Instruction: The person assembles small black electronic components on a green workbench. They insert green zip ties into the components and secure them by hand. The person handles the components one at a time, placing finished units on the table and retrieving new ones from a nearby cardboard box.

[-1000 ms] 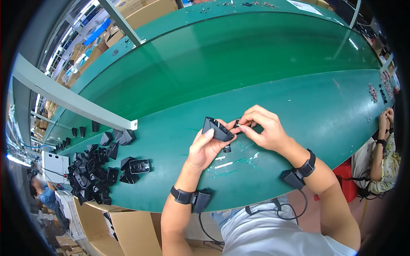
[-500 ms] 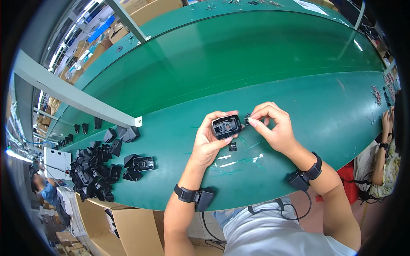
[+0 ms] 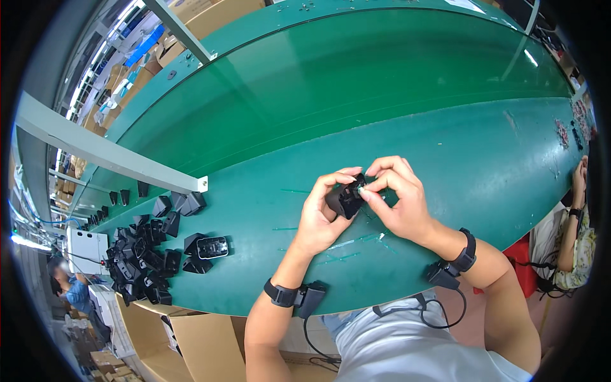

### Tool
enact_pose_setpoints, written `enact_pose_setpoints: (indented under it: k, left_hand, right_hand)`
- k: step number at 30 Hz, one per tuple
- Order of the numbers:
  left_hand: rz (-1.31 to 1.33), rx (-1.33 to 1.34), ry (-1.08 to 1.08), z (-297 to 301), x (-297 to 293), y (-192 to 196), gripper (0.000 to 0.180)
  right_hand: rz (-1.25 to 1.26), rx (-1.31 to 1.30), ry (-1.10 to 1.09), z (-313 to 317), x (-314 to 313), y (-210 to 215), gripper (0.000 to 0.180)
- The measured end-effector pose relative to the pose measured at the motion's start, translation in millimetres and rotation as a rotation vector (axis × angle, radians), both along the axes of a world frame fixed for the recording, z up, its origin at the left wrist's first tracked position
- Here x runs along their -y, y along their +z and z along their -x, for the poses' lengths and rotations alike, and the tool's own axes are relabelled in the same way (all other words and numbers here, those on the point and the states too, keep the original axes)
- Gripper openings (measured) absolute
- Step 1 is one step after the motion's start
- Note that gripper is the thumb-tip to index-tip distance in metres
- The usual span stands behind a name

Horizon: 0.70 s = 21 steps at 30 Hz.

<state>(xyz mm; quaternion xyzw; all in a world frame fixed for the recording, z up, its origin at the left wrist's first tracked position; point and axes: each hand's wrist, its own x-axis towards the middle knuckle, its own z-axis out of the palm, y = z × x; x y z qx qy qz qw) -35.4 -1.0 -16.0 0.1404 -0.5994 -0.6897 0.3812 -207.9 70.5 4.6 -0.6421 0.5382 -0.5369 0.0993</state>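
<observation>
My left hand [image 3: 321, 219] is wrapped round a black plastic housing [image 3: 344, 202], held tilted above the green table. At the housing's upper right edge, my right hand [image 3: 402, 202] pinches with thumb and forefinger. What sits between those fingertips is too small and too covered to make out. Much of the housing's inside is hidden by its tilt and by my fingers. Thin green strips [image 3: 347, 244] lie on the table under and around both hands.
To the left lies a heap of black housings [image 3: 137, 258], with an open-faced housing [image 3: 212, 247] beside it. A grey metal post [image 3: 114, 149] slants over the table's left. Cardboard boxes [image 3: 207, 344] stand below the front edge. At the far right is another person's arm [image 3: 576, 219].
My right hand has come left to the housing, carrying the small black part seen in it before. The housing has turned from facing up to tilted. A loose black piece below it no longer shows.
</observation>
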Motion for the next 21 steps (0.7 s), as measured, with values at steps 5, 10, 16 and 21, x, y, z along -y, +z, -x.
enact_pose_setpoints:
  k: [5, 10, 16, 21]
  left_hand:
    - [0.066, -0.016, -0.014, -1, 0, -2, 0.056]
    - [0.079, -0.001, -0.015, -3, -1, -5, 0.055]
    - [0.386, 0.254, 0.173, -2, -11, 7, 0.051]
    - [0.516, 0.31, 0.21, -1, -9, 10, 0.053]
  right_hand:
    - [-0.042, 0.03, 0.041, -2, -1, -4, 0.013]
    - [-0.099, 0.105, 0.025, -3, 1, -8, 0.013]
    - [-0.169, 0.18, 0.023, 0, -1, -15, 0.013]
    - [-0.228, 0.243, 0.072, 5, 4, -21, 0.011]
